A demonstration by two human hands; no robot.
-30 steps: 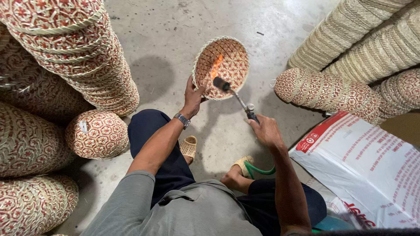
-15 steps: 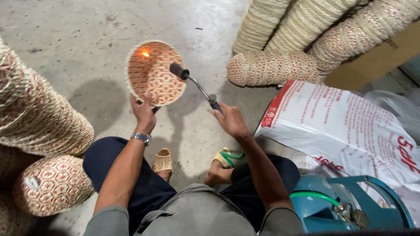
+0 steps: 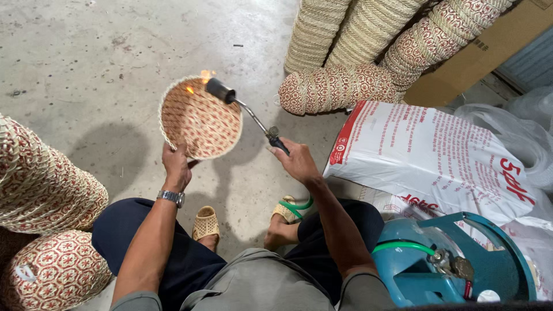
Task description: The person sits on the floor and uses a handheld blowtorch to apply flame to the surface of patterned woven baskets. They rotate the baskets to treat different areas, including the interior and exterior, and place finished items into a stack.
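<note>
Tan basket [image 3: 201, 124] with red floral weave; teal gas cylinder [image 3: 455, 265].

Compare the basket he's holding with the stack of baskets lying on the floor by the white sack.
The woven basket is single and held up in the left hand, with flame at its rim; the basket stack is many nested, lying on its side, untouched. Both share the red-and-tan woven pattern.

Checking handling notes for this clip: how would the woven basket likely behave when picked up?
Probably light: the left hand holds the woven basket up by its rim alone. It seems fairly stiff, keeping its round shape while tilted. Its shallow round form might wobble or roll if set on edge.
</note>
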